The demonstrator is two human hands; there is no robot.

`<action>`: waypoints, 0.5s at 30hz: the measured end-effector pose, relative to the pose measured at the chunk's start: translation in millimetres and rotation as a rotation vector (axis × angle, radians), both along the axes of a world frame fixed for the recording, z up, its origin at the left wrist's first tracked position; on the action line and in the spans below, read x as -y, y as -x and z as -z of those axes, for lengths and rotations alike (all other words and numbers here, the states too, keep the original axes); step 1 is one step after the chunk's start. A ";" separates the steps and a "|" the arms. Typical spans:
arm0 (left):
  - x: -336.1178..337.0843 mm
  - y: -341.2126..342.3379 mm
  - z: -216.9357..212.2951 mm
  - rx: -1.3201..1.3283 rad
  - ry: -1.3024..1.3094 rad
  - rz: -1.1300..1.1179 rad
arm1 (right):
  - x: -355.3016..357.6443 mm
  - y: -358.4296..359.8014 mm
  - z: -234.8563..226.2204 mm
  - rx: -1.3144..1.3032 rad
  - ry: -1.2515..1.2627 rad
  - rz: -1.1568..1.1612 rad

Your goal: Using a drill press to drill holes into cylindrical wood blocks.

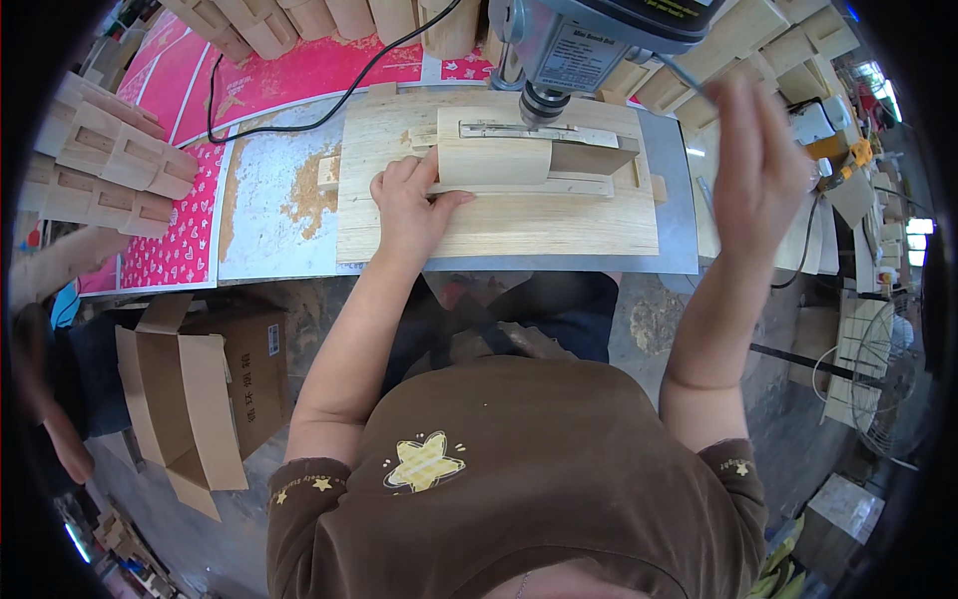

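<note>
A pale wooden piece (494,162) lies in a wooden jig (589,186) on a flat wooden board (479,225). My left hand (409,195) is closed on its left end, thumb at the near edge and fingers at the far side. Above the piece hangs the chuck (544,100) of a small bench drill (584,55); the tip of any bit is hard to make out. My right hand (753,150) is raised to the right of the drill, blurred, at the end of its thin metal lever (684,75). Whether its fingers grip the lever is unclear.
Stacked wooden pieces stand at left (120,150) and along the back. A black cable (339,105) crosses the pink-covered table (170,215). Sawdust (311,200) lies left of the board. An open cardboard box (205,384) and, at right, a fan (888,379) stand below. Another person's arm (65,439) shows at far left.
</note>
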State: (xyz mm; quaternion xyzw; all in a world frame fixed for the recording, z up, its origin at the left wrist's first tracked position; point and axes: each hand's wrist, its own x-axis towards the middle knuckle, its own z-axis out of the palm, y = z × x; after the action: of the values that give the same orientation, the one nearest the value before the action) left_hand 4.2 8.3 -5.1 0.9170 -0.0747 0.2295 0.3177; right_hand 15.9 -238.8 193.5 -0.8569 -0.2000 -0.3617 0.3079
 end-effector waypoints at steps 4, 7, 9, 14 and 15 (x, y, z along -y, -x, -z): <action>4.5 -2.4 -2.5 0.018 -0.004 0.018 | -5.7 16.0 59.8 -0.077 -0.144 -0.014; 4.0 -1.4 -2.4 0.022 0.003 0.008 | -9.8 -4.0 101.5 -0.041 -0.171 -0.037; 5.5 -2.1 -2.7 0.019 0.011 0.012 | -8.6 -9.7 109.3 0.046 -0.199 -0.076; 3.7 -0.4 -0.6 0.042 0.014 0.001 | -1.4 -4.2 88.9 0.160 -0.088 -0.104; 4.0 0.0 -2.6 0.020 0.010 -0.006 | 4.5 -3.3 74.1 0.178 -0.087 -0.074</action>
State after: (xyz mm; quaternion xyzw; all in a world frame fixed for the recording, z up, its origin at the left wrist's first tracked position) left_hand 4.2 4.3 -2.5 0.9132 -0.0742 0.2400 0.3210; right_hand 19.2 -243.4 119.4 -0.7992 -0.2424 -0.4332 0.3390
